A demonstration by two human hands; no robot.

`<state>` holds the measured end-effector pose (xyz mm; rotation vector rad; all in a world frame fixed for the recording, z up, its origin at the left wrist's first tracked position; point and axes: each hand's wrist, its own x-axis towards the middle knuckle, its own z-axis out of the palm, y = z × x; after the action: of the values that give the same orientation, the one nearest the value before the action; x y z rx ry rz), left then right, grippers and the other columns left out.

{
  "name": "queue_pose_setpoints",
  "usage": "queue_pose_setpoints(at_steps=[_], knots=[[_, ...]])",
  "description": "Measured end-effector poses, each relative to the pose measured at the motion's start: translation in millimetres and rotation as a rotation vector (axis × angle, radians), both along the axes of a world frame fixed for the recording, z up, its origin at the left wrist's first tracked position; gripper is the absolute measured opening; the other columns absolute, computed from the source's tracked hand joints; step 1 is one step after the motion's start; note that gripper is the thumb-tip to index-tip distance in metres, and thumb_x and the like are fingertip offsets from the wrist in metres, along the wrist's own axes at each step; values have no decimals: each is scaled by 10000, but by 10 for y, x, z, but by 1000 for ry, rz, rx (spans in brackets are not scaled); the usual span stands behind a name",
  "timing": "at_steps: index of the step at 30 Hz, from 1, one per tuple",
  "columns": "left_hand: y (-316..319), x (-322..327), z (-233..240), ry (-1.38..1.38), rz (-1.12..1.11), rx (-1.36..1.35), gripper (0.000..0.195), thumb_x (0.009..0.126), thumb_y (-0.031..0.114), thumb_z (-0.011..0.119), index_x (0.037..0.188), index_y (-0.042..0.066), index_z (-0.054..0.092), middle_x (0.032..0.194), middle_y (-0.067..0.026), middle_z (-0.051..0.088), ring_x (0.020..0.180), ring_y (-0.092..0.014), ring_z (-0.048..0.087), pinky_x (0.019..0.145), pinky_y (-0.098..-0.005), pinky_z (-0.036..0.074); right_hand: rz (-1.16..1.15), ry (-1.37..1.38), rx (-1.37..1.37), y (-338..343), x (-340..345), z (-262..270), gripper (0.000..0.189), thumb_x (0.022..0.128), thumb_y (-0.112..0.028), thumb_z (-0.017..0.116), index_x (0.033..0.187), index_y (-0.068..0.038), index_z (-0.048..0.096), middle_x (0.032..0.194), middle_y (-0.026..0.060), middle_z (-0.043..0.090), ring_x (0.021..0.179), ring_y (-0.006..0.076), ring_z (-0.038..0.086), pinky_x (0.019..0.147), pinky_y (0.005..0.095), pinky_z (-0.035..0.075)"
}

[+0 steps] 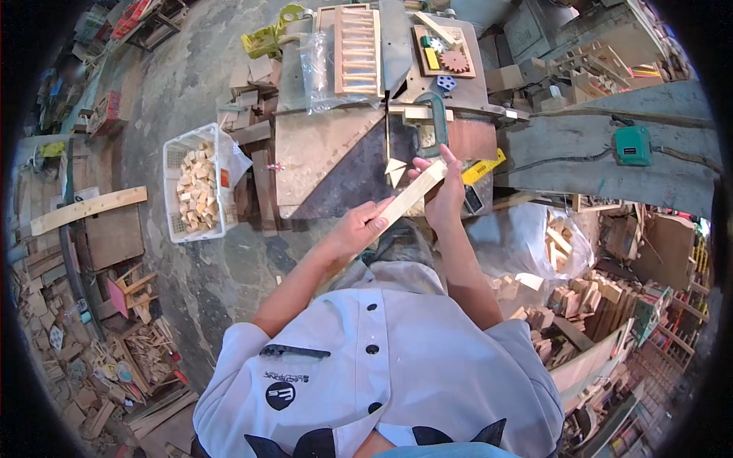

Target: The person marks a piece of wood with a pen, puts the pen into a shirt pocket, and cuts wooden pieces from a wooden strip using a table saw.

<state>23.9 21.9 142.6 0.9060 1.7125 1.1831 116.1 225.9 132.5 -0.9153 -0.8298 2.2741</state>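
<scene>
A pale squared wood strip (409,197) lies slantwise between my hands, over the near edge of the saw table (338,166). My left hand (363,223) grips its lower end, thumb on top. My right hand (445,189) supports the upper end with its palm, the fingers extended around it. Just beyond the strip's upper end stands a green C-clamp (440,123) by a wood block (426,113). Small triangular wood offcuts (395,169) lie left of the clamp near the slot. A yellow square ruler (484,167) rests to the right of my right hand.
A white plastic crate (222,183) of small wood blocks stands on the floor at left. On the table's far part are a wooden rack (359,51) and a gear board (444,48). A clear bag of offcuts (558,243) and stacked wood (601,297) are at right.
</scene>
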Motion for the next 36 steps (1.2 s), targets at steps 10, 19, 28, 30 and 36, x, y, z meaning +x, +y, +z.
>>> queue_pose_setpoints(at_steps=[10, 19, 28, 30, 36], knots=[[-599, -207, -311, -302, -43, -210, 558, 1104, 440, 597, 1446, -1, 596, 1148, -30, 681, 978, -115, 630, 900, -307, 536, 295, -157, 85, -268, 231, -225, 268, 1070, -208, 695, 1274, -55, 611, 1111, 44, 707, 906, 128, 719, 714, 286, 626], [-1123, -185, -483, 619, 343, -292, 433, 852, 150, 811, 1216, 42, 602, 1122, -203, 666, 1060, -458, 691, 910, -543, 581, 171, -527, 312, -224, -883, -509, 372, 1046, -259, 739, 1254, 1, 574, 1109, 82, 668, 889, 157, 687, 716, 283, 619], [-913, -672, -730, 862, 266, -359, 482, 802, 134, 877, 1233, 54, 675, 1103, -156, 618, 1024, -395, 660, 883, -503, 550, 637, -877, 612, 310, -1356, -859, 277, 1030, -207, 742, 1035, 69, 713, 863, 129, 805, 735, 178, 803, 655, 302, 652], [-902, -709, -792, 850, 257, -389, 485, 800, 133, 879, 1233, 54, 676, 1108, -156, 617, 1035, -392, 658, 893, -501, 549, 583, -860, 569, 265, -1384, -846, 265, 1016, -208, 748, 995, 54, 713, 840, 132, 806, 714, 181, 798, 681, 315, 639], [-861, -742, -799, 899, 242, -419, 469, 791, 127, 884, 1204, 51, 676, 1095, -140, 615, 1040, -370, 664, 895, -492, 560, 481, -829, 468, 193, -1443, -824, 245, 1012, -152, 753, 1047, 84, 699, 913, 137, 784, 788, 182, 807, 694, 298, 672]])
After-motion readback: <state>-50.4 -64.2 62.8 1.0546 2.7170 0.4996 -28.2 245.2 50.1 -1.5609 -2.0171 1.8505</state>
